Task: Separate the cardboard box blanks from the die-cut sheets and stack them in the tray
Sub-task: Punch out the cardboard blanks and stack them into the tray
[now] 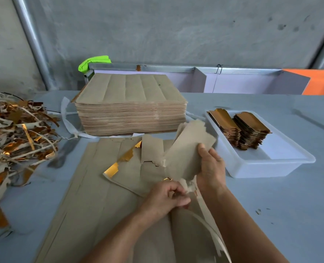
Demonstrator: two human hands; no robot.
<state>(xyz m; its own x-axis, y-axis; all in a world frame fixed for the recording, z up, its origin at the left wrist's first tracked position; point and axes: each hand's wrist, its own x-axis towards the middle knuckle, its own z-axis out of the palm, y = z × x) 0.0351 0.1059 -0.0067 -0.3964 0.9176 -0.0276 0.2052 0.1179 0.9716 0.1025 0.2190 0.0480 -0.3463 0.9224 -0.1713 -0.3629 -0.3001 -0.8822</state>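
- Left hand (166, 196): at 6 o'clock, fingers curled, pinching a pale waste strip (204, 215) that trails toward the near edge.
- Right hand (211, 168): just beyond, grasping a partly torn box blank (191, 147), lifted and tilted.
- Die-cut sheet (100, 186): flat on the grey desk (271, 205) beneath both hands, gold foil showing at torn edges.
- White tray (271, 164): at 2 o'clock, holding two stacks of gold-faced blanks (240, 128).
- Scrap heap (15, 133): at 9 o'clock, tangled strips.
- Stack of uncut sheets (130, 107): at 12 o'clock, tall, square.
- Green cloth (94, 61): behind the stack.
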